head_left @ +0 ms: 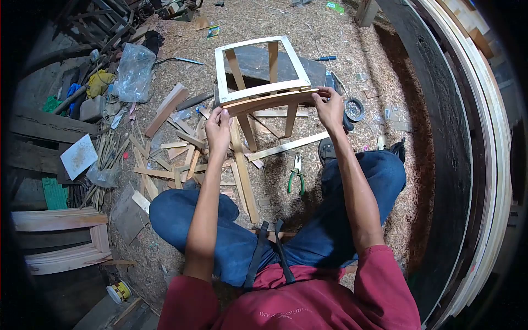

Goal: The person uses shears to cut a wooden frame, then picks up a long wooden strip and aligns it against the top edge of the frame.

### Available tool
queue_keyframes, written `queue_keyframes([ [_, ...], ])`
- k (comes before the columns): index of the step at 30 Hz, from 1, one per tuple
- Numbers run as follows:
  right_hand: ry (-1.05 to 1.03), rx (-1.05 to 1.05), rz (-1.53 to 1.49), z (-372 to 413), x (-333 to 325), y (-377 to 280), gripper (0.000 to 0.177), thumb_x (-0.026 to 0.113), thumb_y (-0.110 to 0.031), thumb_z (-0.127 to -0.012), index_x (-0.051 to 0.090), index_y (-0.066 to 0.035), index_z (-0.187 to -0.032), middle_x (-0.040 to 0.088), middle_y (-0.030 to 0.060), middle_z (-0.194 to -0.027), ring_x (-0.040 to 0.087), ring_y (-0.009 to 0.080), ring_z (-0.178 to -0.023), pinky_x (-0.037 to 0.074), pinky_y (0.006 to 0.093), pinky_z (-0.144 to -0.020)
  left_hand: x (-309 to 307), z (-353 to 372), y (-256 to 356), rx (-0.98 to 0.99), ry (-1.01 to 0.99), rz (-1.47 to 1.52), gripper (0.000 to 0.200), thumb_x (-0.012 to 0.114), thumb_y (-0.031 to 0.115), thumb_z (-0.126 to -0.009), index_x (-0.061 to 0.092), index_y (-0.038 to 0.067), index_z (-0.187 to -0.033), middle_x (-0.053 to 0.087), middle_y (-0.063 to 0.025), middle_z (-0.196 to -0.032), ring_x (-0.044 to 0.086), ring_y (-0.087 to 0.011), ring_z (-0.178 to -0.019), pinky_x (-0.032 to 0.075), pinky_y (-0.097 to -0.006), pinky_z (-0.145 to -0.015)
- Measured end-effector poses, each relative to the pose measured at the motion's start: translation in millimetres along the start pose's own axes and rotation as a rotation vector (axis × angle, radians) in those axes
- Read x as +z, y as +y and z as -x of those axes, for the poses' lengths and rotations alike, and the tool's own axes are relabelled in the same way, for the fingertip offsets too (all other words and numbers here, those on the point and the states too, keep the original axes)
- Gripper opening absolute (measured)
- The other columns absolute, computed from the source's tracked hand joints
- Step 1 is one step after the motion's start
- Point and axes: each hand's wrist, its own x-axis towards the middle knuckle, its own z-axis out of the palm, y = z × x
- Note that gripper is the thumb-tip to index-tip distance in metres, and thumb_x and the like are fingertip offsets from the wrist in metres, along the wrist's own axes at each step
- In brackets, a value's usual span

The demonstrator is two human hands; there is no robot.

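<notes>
A curved wooden slat (269, 103) spans between my two hands, along the near edge of a small wooden stool frame (222, 77). My left hand (218, 127) pinches the slat's left end, thumb on top. At its right end, the fingers of my right hand (329, 105) are closed on it. The frame has a pale, open four-sided top and brown legs, and it stands at a dark block (314, 70). Below the frame, green-handled pliers (296, 177) lie on the ground between my knees.
Wood offcuts and strips (242, 176) litter the shavings-covered ground. A roll of black tape (355, 109) lies by my right forearm, and a blue-handled tool (326, 58) sits beyond the block. Plastic bags (135, 71) and scrap are piled left. Long boards (484, 181) line the right side.
</notes>
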Motion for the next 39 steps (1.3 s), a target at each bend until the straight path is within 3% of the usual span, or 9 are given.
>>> queue_keyframes([
  [30,-0.040,-0.022,0.064,5.7,-4.2,-1.1,0.038,0.068,-0.018,-0.081,0.062,0.002,-0.113,0.069,0.0210,-0.104,0.068,0.0299,-0.098,0.052,0.0372,-0.088,2.5,8.1,3.5,0.007,0.010,-0.033,0.032,0.051,0.019,-0.101,0.054,-0.005,-0.121,0.059,-0.0079,-0.107,0.060,-0.0135,-0.096,0.054,-0.0271,-0.088],
  [39,-0.071,-0.014,0.063,7.1,-6.9,1.4,0.039,0.067,-0.020,-0.081,0.065,0.001,-0.114,0.068,0.0208,-0.108,0.067,0.0311,-0.101,0.050,0.0371,-0.090,0.1,-2.0,-6.2,0.000,0.030,0.005,0.032,0.050,0.018,-0.101,0.054,-0.007,-0.122,0.061,-0.0112,-0.113,0.061,-0.0145,-0.101,0.053,-0.0271,-0.089],
])
